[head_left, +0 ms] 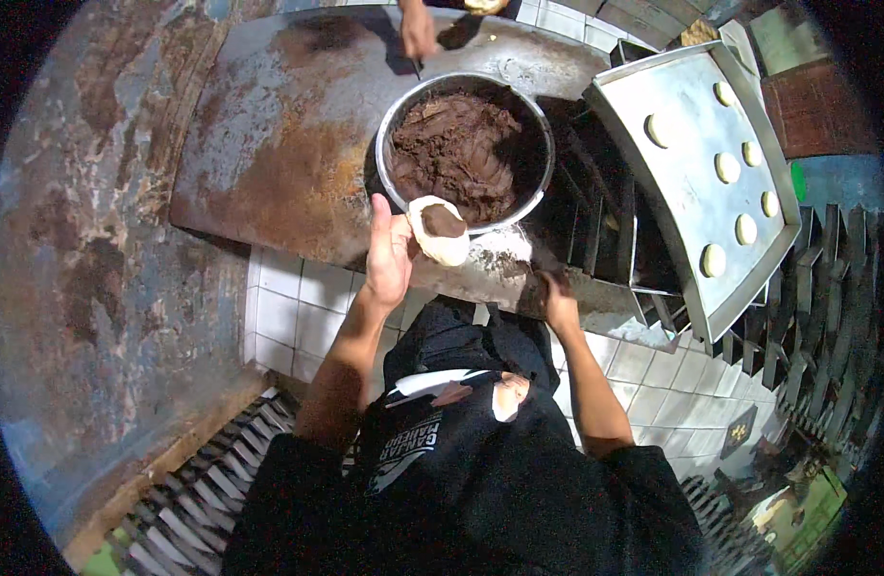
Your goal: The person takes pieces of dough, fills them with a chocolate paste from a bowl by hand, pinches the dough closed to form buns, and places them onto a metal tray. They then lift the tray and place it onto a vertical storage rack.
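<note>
One dough round (448, 252) sits on my left hand (390, 252), thumb spread, fingers hidden underneath. On my feed the bowl's (547, 182) just beyond it; right hand (558, 300)'s farther, off rightward, fingers too blurry to tell.

Patchy light: tray (691, 184) bright, right side of bowl (381, 158) shadowed. Fisheye rim black, edges bent. Right hand (560, 305) dim, perhaps blurred.

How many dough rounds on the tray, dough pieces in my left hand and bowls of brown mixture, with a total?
Dough rounds on the tray: 7
Dough piece in your left hand: 1
Bowl of brown mixture: 1
Total: 9
</note>
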The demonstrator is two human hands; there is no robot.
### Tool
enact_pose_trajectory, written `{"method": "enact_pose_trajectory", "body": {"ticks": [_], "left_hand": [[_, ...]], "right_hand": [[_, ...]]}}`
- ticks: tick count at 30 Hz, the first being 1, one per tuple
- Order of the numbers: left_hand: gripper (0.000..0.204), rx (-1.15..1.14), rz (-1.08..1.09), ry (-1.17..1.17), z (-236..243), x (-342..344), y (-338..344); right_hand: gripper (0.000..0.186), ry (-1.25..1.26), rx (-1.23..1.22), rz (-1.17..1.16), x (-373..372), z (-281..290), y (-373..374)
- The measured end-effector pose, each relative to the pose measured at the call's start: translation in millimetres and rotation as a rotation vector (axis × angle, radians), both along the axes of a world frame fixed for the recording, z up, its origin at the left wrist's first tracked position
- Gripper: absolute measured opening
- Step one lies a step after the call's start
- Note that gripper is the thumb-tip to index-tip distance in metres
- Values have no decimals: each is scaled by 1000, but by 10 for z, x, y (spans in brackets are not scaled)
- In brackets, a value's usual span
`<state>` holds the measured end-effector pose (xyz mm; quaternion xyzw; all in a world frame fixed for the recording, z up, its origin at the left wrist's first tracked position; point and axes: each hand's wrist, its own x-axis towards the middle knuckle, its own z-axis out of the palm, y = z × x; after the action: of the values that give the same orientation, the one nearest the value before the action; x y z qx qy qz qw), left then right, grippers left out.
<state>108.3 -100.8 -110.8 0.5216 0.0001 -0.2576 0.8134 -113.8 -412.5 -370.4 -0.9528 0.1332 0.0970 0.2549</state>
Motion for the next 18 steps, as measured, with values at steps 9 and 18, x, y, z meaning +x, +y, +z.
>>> {"method": "enact_pose_trajectory", "body": {"ticks": [9,18], "left_hand": [[112,168,-343,-92,298,-101,-5],[114,281,-617,101,513,-59,-62]], "right_hand": [[115,-327,738,498,1548,3325,743],[58,-324,528,637,1810,3722,575]]}}
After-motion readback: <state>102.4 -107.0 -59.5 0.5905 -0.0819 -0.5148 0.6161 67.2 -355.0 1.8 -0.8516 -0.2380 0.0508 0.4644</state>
